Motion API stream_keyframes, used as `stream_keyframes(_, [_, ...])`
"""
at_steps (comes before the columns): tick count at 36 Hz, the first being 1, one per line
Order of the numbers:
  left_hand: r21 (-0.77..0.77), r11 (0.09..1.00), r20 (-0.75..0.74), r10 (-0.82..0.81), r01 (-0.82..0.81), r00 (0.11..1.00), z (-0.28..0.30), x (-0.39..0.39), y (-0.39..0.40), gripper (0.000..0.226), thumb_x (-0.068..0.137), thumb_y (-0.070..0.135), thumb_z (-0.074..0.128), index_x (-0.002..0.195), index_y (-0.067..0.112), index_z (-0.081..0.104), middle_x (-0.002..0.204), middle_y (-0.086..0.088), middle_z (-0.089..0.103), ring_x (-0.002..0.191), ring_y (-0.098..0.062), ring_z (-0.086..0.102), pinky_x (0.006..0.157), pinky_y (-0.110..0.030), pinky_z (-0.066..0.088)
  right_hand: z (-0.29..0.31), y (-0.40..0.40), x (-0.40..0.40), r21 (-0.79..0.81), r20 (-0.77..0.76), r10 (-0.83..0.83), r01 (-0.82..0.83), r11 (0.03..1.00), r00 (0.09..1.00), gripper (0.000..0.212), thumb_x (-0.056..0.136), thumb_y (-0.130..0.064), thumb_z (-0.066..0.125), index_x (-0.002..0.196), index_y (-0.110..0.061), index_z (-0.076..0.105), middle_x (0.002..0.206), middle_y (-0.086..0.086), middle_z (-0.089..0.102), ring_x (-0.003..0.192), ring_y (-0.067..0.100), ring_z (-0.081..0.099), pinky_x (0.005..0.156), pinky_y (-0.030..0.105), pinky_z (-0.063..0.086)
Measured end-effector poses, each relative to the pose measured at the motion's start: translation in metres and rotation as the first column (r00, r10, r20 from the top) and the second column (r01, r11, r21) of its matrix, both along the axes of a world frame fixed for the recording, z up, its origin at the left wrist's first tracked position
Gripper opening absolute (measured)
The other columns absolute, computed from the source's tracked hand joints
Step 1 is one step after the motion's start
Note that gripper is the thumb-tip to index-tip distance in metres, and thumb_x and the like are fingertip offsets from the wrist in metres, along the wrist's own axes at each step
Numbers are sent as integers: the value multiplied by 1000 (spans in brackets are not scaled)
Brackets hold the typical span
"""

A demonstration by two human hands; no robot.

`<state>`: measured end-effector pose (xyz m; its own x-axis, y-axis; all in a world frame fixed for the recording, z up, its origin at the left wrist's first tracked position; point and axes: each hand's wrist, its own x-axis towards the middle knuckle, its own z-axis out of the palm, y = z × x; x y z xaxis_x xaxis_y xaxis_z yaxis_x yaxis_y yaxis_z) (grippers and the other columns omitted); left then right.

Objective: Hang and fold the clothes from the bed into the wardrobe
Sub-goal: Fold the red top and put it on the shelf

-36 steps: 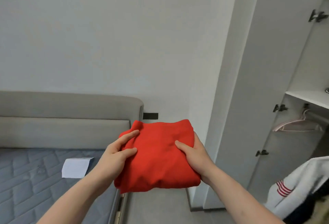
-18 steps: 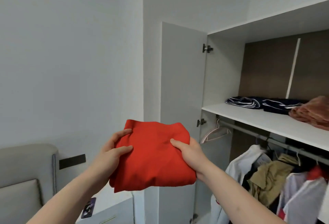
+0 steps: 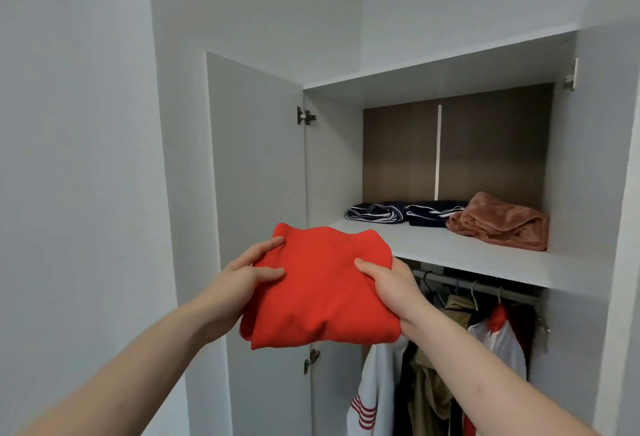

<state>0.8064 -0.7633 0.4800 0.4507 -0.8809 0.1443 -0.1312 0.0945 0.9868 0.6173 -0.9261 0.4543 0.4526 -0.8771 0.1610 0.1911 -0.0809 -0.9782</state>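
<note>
The folded red garment (image 3: pixel 322 286) is pinched at both sides by the left hand (image 3: pixel 242 283) and right hand (image 3: pixel 391 283), thumbs on top; unfolding is risked if it is dragged over the shelf (image 3: pixel 450 252) edge.

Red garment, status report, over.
Both hands, left and right, grip folded red garment. Held before shelf. Front left shelf space free; folded clothes further back.

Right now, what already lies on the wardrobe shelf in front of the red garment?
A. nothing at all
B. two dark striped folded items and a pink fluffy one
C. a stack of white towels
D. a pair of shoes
B: on the shelf lie two dark striped folded items and, to their right, a pink fluffy one.
</note>
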Motion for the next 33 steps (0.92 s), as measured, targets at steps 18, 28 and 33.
stream_keyframes(18, [53,967,-82,-244,249,966,24,26,-183,37,89,7,64,117,29,74,106,6,77,99,-13,72,77,-25,54,17,-141,10,57,-36,-278,280,958,960,38,90,-22,72,127,-17,62,112,5,71,98,27,69,84,39,57])
stream_keyframes(28, [21,983,-125,-180,184,976,23,47,-307,51,87,5,68,130,31,62,126,-4,66,113,-27,65,94,-39,53,21,-247,33,111,-74,-280,287,951,957,50,94,-25,68,141,-14,53,119,8,66,103,31,66,94,48,55])
stream_keyframes(33, [63,990,-91,-121,127,988,14,52,-362,45,85,3,68,121,29,65,119,-5,68,106,-26,66,80,-33,53,18,-295,41,130,-83,-301,310,942,950,52,92,-20,69,141,-9,54,123,13,66,105,33,66,99,49,54])
